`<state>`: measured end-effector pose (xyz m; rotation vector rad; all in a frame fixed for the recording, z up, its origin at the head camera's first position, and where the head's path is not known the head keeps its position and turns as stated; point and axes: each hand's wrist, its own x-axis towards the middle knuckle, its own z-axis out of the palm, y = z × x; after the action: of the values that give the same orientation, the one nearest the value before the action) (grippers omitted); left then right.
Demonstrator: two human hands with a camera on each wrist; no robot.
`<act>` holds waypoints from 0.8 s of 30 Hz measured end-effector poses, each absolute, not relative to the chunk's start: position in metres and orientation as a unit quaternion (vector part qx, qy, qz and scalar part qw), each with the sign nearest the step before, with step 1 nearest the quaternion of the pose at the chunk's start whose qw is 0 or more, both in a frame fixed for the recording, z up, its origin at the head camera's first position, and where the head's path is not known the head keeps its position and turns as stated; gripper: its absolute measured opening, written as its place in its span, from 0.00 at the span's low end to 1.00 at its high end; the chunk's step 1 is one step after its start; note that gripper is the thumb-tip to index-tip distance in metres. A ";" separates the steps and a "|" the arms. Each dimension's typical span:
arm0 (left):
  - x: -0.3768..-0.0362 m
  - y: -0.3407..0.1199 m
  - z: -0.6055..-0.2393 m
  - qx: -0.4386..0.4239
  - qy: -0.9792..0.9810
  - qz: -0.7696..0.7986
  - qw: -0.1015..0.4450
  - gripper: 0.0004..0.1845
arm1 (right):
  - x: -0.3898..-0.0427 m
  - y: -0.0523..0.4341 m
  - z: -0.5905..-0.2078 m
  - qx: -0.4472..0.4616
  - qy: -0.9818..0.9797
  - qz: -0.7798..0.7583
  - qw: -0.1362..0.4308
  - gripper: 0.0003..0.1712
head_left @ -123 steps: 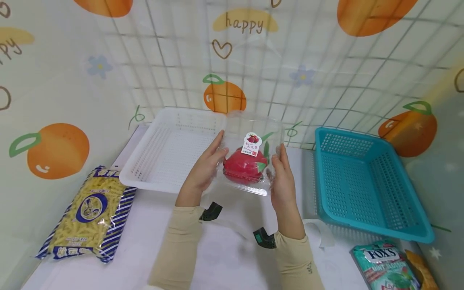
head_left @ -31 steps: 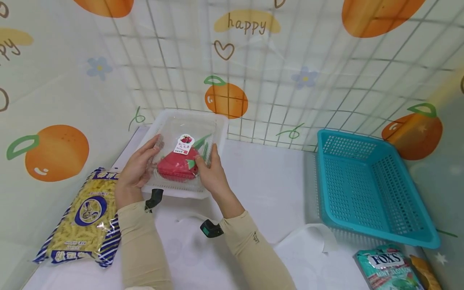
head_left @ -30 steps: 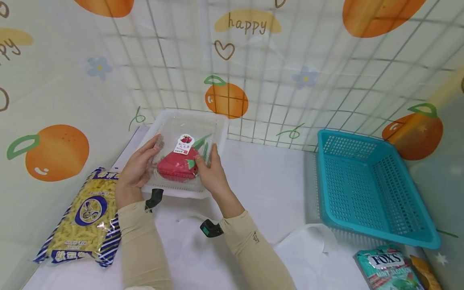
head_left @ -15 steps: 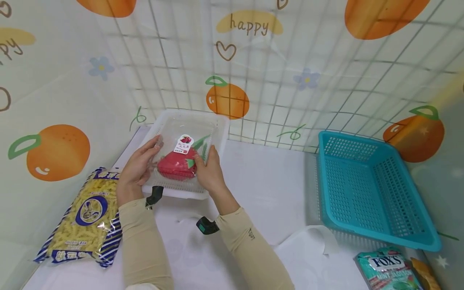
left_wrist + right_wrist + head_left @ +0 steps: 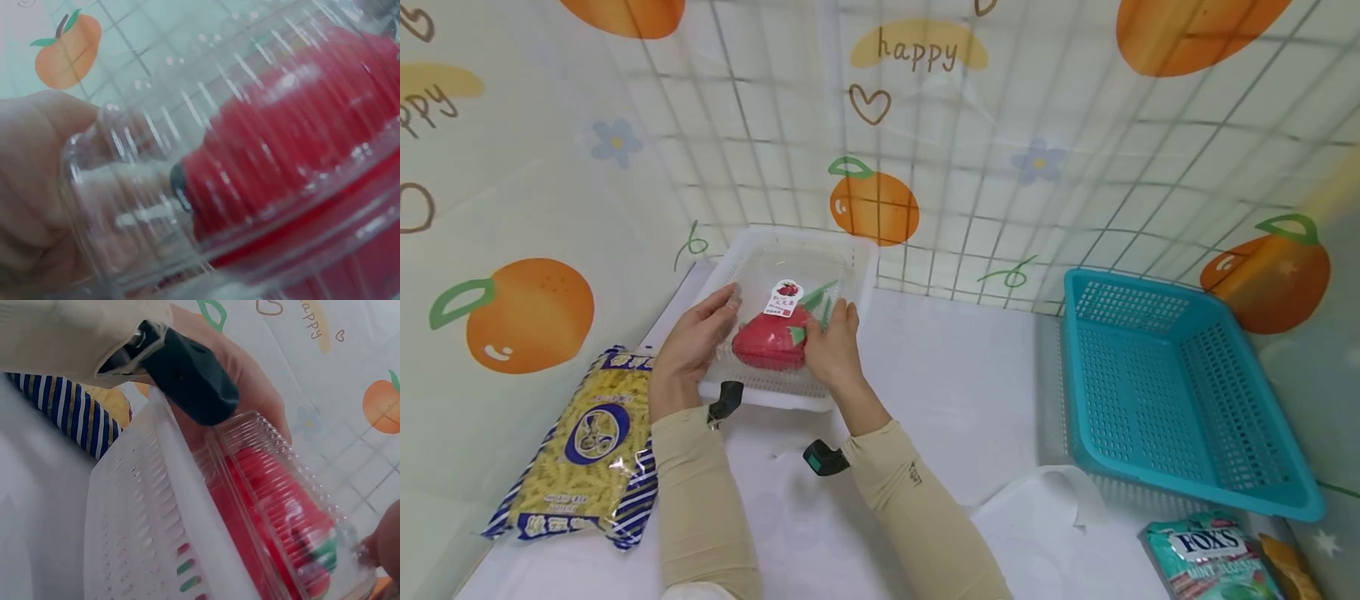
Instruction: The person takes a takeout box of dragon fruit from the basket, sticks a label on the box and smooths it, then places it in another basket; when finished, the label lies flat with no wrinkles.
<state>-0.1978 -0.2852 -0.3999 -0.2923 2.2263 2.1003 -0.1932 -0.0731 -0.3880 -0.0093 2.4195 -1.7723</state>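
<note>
A clear plastic clamshell box [image 5: 788, 263] holds a red dragon fruit [image 5: 771, 340] with green tips and a white label on the lid. My left hand [image 5: 694, 340] grips the box's left side and my right hand [image 5: 833, 350] its right side, thumb over the lid. In the right wrist view the box [image 5: 284, 506] sits partly inside the white basket [image 5: 134, 506]; red and green show through the holes. Whether it touches the basket floor is hidden. The left wrist view shows the fruit [image 5: 300, 119] close up through the ribbed plastic.
A bag of spiral pasta [image 5: 591, 442] lies left of the white basket. A teal basket [image 5: 1157, 383] stands at the right, with a green FOX'S mint bag [image 5: 1210, 554] and an orange-brown packet [image 5: 1288, 567] in front. A white strap [image 5: 1045, 492] lies on the table. A wire grid stands behind the baskets.
Both hands have carried the box from between the baskets leftward to the white basket. Over the last second it has sunk slightly into it, with the hands holding on.
</note>
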 end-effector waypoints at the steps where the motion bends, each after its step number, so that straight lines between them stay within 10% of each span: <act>1: -0.198 -0.286 -0.400 -0.094 0.730 0.676 0.033 0.34 | -0.194 -0.074 -0.387 -0.005 0.804 -0.590 0.070 0.42; 24: -0.209 -0.282 -0.396 -0.099 0.842 0.526 0.066 0.33 | -0.205 -0.086 -0.392 0.002 0.830 -0.554 0.065 0.49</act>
<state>-0.2086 -0.2818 -0.3960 -0.2979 2.5406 1.5859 -0.2051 -0.0863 -0.3922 0.0064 2.5053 -1.6712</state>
